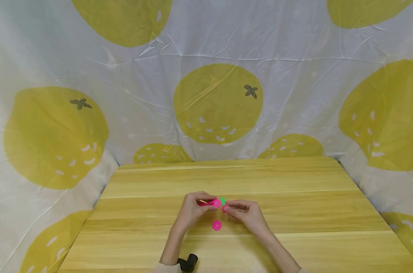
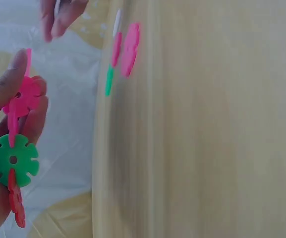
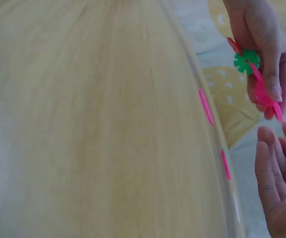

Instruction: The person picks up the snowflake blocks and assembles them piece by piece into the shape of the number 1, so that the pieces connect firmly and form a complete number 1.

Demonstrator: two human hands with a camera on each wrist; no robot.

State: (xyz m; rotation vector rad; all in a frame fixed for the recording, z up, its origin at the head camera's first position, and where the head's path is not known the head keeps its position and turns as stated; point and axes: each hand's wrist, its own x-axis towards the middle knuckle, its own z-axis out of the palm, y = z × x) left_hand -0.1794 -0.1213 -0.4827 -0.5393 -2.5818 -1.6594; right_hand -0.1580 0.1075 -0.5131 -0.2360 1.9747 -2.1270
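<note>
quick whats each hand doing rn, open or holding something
Left hand: closed, holding a chain of linked pink, green and red discs.
Right hand: open, fingertips apart, with nothing visible in its grasp.

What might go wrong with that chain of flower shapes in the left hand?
The left hand holds the chain near its pink end, so the green piece and red piece might wobble or slip out of their slots. The right hand is very close to the pink tip, so a bump might push it crooked. A loose pink piece lies on the table near both hands and might get knocked away.
</note>
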